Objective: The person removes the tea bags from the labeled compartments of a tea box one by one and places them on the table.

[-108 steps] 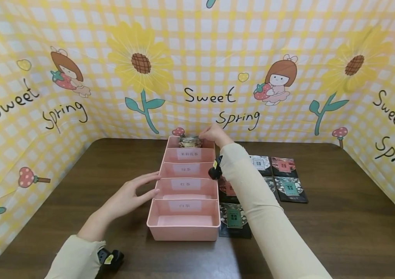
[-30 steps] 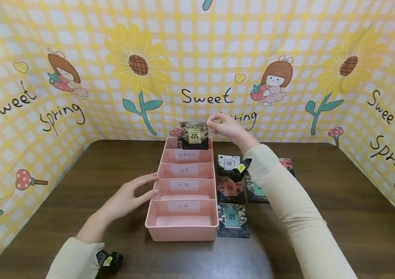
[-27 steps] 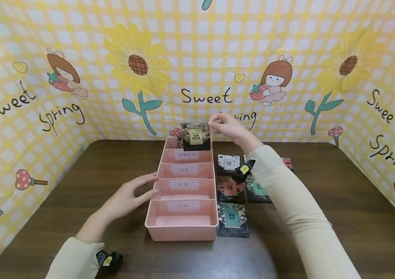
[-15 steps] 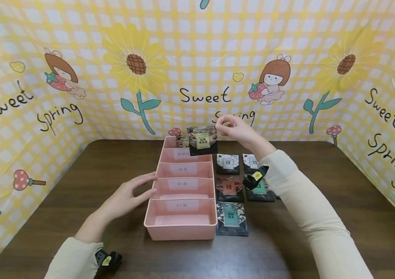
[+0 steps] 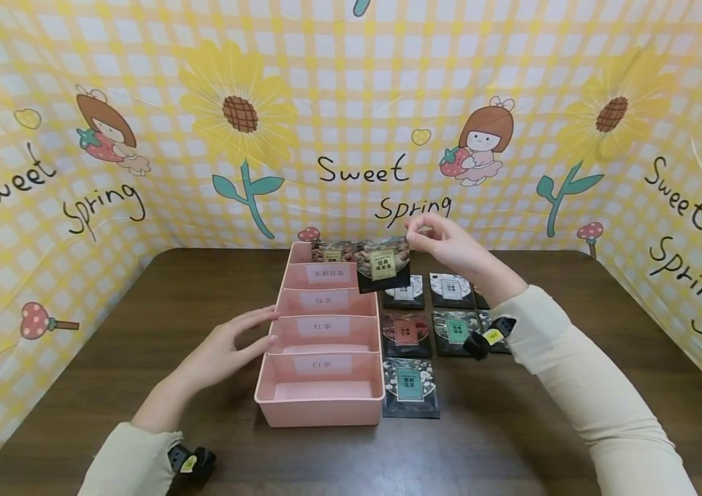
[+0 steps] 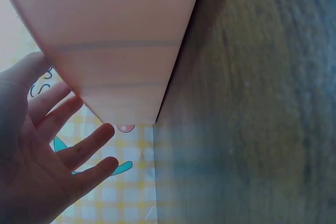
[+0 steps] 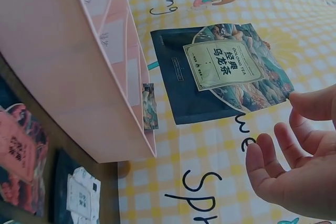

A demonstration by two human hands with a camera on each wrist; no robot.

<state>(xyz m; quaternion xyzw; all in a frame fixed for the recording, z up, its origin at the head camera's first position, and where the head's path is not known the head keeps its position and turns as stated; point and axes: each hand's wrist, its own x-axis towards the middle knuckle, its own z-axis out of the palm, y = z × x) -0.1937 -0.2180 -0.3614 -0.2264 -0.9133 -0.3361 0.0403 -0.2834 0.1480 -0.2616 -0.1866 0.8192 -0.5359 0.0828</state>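
Note:
A pink divided box point(image 5: 319, 413) with white paper labels stands lengthwise at the middle of the table. My right hand point(image 5: 450, 246) pinches a dark oolong tea sachet point(image 5: 383, 265) by its upper right corner. The sachet hangs upright above the box's far right side, its label showing in the right wrist view. Another sachet point(image 5: 331, 252) with the same yellowish label sits in the farthest compartment, partly behind the held one. On the box's left side, my left hand point(image 5: 222, 355) touches the rim with spread, fairly straight fingers, and the left wrist view shows its palm point(image 6: 42, 177).
Right of the box lie several tea sachets in rows: white-labelled ones point(image 5: 452, 289), a red one point(image 5: 407, 334), a green one point(image 5: 457, 332) and a jasmine one point(image 5: 411, 387) nearest me. A yellow checked cloth point(image 5: 351, 103) stands behind the brown table point(image 5: 202, 455).
My right hand has drawn one oolong sachet up out of the farthest compartment, then carried it rightward and slightly toward me. The left hand has stayed at the box's rim.

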